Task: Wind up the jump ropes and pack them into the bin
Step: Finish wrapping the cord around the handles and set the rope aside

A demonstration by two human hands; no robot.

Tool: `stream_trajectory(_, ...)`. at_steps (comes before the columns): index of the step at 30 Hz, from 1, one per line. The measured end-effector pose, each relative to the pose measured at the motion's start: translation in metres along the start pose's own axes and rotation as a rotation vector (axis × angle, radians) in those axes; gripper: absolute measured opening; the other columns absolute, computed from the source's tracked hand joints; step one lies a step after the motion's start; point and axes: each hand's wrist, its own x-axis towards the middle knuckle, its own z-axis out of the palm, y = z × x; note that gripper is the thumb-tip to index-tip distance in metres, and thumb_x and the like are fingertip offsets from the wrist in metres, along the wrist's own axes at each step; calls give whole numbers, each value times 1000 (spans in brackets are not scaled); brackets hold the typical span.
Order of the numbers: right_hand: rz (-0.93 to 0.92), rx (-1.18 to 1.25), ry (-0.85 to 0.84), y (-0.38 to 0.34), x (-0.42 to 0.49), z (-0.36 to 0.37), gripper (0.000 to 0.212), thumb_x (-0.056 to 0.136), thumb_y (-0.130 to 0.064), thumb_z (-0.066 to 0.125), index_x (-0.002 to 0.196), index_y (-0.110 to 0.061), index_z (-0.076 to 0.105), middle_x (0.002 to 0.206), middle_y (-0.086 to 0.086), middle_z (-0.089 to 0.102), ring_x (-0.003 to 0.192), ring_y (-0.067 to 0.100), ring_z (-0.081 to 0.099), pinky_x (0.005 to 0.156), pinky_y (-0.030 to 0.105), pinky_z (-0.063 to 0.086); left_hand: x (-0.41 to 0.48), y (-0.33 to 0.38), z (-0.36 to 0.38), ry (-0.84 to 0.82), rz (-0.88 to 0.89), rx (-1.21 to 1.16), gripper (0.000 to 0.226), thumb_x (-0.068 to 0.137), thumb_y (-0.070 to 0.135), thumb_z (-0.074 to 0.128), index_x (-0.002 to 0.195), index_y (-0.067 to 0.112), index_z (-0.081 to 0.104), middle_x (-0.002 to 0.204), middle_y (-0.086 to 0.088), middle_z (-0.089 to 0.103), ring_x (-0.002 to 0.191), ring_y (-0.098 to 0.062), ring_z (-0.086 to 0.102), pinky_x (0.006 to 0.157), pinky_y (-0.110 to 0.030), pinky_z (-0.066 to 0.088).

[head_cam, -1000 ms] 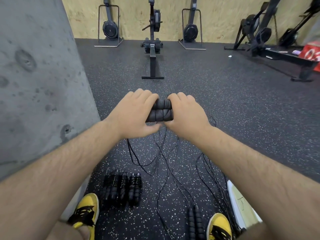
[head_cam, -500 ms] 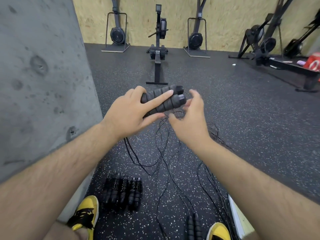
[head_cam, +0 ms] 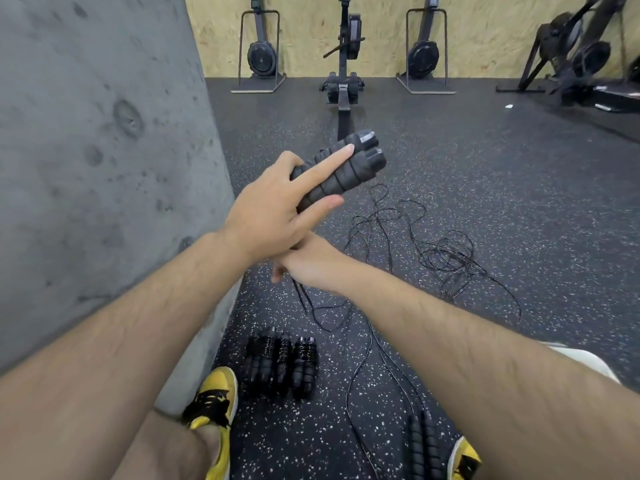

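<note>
Near the left shoe, wound rope bundles (head_cam: 278, 363) already lie on the floor (head_cam: 485, 188), not yet binned. The left hand (head_cam: 273, 209) grasps a paired set of handles (head_cam: 341, 168), while the right hand (head_cam: 308, 263), tucked beneath it, cannot be read. To the right, loose cord (head_cam: 446, 254) sprawls unwound, so most winding and all packing seem left.

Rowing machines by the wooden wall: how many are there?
3 plainly: one upright at left, one laid out in the middle, one upright to its right. The dark equipment at far right may hold more.
</note>
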Motion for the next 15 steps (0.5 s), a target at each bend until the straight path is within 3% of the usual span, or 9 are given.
stream_trajectory(2, -23, 35, -78, 4, -5, -12, 18, 99, -26, 49, 92, -23, 65, 66, -8, 66, 66, 11, 59, 81, 35, 52, -4, -5, -3, -33, 30, -23, 59, 97, 72, 28, 153, 61, 12, 109, -1, 44, 87, -20, 49, 69, -40, 52)
stream_trajectory(5, -57, -7, -115, 13, -12, -42, 19, 100, -37, 54, 106, -23, 64, 69, -8, 57, 60, 8, 47, 70, 32, 54, -6, -13, -6, -92, 146, 48, 58, 98, 72, 25, 153, 62, 9, 106, -4, 45, 83, -18, 46, 64, -37, 50)
stream_trajectory(8, 13, -91, -71, 29, -24, -79, 21, 98, -40, 59, 101, -22, 69, 65, -18, 59, 64, 12, 46, 65, 29, 46, -6, -22, -4, -156, 270, 141, 57, 100, 71, 26, 154, 57, 15, 102, -6, 44, 79, -21, 45, 60, -33, 45)
stream_trajectory(10, 65, -75, -2, 37, -32, -100, 18, 95, -33, 62, 90, -20, 73, 73, -6, 62, 66, 14, 47, 64, 33, 42, -6, -25, 0, -192, 327, 184, 56, 100, 70, 26, 154, 57, 16, 101, -7, 44, 78, -23, 45, 60, -33, 44)
stream_trajectory(12, 111, -59, 60, 40, -38, -116, 22, 92, -23, 55, 74, -17, 65, 66, -3, 57, 60, 15, 46, 62, 34, 40, -6, -25, 3, -221, 354, 210, 55, 101, 70, 24, 154, 59, 16, 101, -8, 45, 79, -24, 45, 61, -37, 48)
stream_trajectory(15, 166, 213, 65, 34, -45, -127, 10, 86, -23, 50, 77, -18, 49, 64, -1, 50, 50, 13, 32, 53, 30, 29, -4, -22, 6, -234, 364, 235, 55, 100, 70, 26, 153, 59, 19, 101, -9, 46, 80, -24, 45, 61, -38, 49)
